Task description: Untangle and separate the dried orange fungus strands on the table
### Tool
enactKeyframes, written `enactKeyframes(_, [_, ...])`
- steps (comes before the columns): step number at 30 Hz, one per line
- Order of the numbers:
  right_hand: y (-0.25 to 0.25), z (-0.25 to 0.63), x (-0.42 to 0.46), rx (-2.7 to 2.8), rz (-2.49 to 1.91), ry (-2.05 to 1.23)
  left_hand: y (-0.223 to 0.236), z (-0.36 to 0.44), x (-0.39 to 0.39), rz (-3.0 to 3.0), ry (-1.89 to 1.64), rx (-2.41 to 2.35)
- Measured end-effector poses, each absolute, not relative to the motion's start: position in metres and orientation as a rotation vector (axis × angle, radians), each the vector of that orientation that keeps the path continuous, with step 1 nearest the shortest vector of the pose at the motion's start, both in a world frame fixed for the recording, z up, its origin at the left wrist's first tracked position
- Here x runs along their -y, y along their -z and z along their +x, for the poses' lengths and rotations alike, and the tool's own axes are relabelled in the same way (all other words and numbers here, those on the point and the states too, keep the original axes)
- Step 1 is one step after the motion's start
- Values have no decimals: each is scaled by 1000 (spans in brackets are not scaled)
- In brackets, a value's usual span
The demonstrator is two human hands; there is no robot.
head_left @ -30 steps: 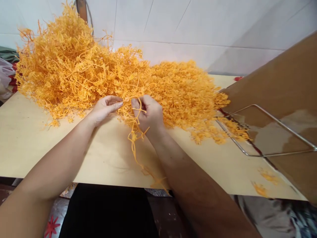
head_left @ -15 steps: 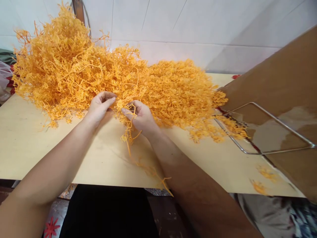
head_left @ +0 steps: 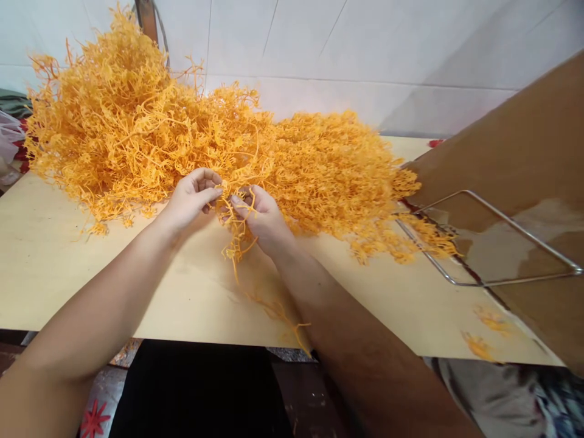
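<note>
In the head view, my left hand (head_left: 194, 198) is closed, with thumb and forefinger pinching the top of an orange plastic sprig (head_left: 236, 234). My right hand (head_left: 264, 219) is close beside it, its thumb and fingers closed round the same sprig. Thin branching ends hang below the fingers, and a stringy orange strand (head_left: 278, 310) trails toward the table's front edge. Behind the left hand rises a tall tangled heap of orange sprigs (head_left: 123, 121). A flatter, neater pile of sprigs (head_left: 333, 176) lies behind and right of the right hand. The fingertips partly hide what they grip.
The pale tabletop (head_left: 191, 298) runs up to a white wall (head_left: 356, 55). At right, a bent metal wire frame (head_left: 515, 222) stands against a brown taped board or box (head_left: 524, 146). Small orange scraps (head_left: 479, 345) lie nearby. Below the table is a red star-shaped piece (head_left: 94, 420).
My left hand has moved slightly right, closer to my right hand, and its fingertips now meet the sprig. The trailing strand has shifted a little.
</note>
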State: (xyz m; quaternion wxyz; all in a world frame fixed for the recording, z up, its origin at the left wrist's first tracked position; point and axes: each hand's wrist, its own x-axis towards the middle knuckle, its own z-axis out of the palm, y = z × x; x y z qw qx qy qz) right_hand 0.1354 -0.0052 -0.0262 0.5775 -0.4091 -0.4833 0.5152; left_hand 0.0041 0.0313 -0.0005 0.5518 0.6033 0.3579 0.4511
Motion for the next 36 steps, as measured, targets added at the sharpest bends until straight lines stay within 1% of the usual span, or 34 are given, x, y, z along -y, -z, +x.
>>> enactKeyframes(4, [26, 131, 5, 1045, -965, -1229, -2, 2, -28, 1299, -995, -787])
enactKeyframes(9, [19, 138, 6, 1008, -956, -1377, -3, 2, -24, 1317, -866, -748])
enactKeyframes(17, [17, 136, 8, 953, -873, -1330, -7, 3, -22, 1393, -886, -771])
enactKeyframes(21, [15, 131, 9, 888, -885, -1303, -10, 8, -20, 1267, -889, -817])
enactKeyframes(27, [17, 130, 5, 789, -912, -1303, -12, 9, -16, 1089, -882, -734])
enactKeyframes(36, [22, 135, 6, 913, -876, -1398, -17, 5, -20, 879, -1013, -664])
